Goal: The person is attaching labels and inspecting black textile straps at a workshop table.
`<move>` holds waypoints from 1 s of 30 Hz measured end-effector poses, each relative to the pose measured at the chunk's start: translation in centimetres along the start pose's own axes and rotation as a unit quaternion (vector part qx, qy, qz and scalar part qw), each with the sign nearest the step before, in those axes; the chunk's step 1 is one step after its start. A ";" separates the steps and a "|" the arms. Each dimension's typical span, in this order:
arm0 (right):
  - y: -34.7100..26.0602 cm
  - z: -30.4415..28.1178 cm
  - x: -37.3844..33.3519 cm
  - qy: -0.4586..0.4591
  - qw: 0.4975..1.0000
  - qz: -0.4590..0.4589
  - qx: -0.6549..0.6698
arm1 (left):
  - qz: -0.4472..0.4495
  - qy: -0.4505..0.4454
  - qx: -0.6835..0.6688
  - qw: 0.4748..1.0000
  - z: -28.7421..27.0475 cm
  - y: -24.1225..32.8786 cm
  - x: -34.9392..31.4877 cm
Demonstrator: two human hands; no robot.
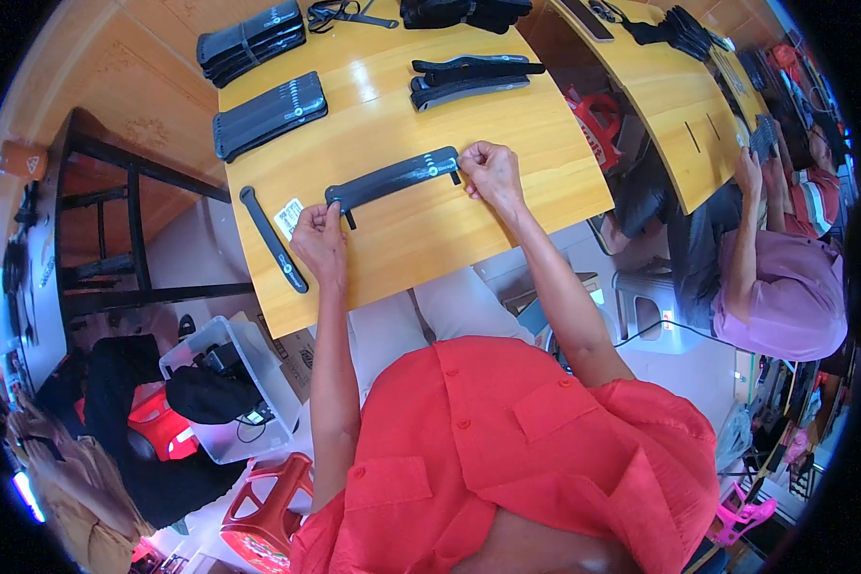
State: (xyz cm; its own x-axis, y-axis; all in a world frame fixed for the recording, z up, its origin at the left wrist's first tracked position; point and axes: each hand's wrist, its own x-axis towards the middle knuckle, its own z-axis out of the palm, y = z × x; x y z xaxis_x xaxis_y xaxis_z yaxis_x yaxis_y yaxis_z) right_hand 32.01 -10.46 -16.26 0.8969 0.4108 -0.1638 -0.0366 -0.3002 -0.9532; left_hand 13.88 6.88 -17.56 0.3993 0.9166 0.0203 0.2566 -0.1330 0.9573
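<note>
A black fabric strap (392, 180) with white print stretches across the middle of the wooden table (411, 258). Its left end is pinched by my left hand (320, 239), thumb and fingers closed on it. At the other end, the fingers of my right hand (493, 177) are pinched together at the strap's tip. Short black tabs hang below both ends. Beside my left hand lie a white printed label sheet (287, 216) and a single narrow black strap (274, 241). Farther back is a flat stack of black straps (270, 115).
At the back stand a banded strap bundle (251, 43) and black pouches (464, 11); looser straps (474, 81) lie right of centre. A co-worker in a purple shirt (784, 287) sits by another table (679, 105). A plastic bin (282, 407) and red stool (270, 507) stand lower left.
</note>
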 end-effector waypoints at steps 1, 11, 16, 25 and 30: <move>0.0 0.0 0.0 -0.002 1.000 0.001 -0.001 | 0.000 0.000 0.000 1.000 0.0 0.0 0.0; 0.1 0.1 0.0 -0.005 1.000 -0.003 0.001 | 0.005 0.004 0.015 1.000 0.1 -0.3 0.1; 0.0 0.0 0.1 0.001 1.000 0.005 0.003 | 0.034 0.005 0.019 0.999 0.1 -0.2 0.1; 0.0 0.1 0.1 0.001 1.000 0.008 -0.002 | 0.019 0.004 0.028 0.999 0.0 0.3 0.0; 0.1 0.1 0.1 0.002 1.000 0.009 -0.002 | 0.006 0.006 0.028 1.000 0.0 0.1 0.1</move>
State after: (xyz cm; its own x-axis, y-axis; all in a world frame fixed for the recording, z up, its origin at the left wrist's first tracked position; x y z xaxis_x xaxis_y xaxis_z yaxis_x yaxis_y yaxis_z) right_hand 32.08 -10.31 -16.37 0.8978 0.4020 -0.1801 -0.0515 -0.3102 -0.9493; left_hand 13.95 6.97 -17.46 0.3918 0.9194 0.0359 0.3011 -0.1650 0.9392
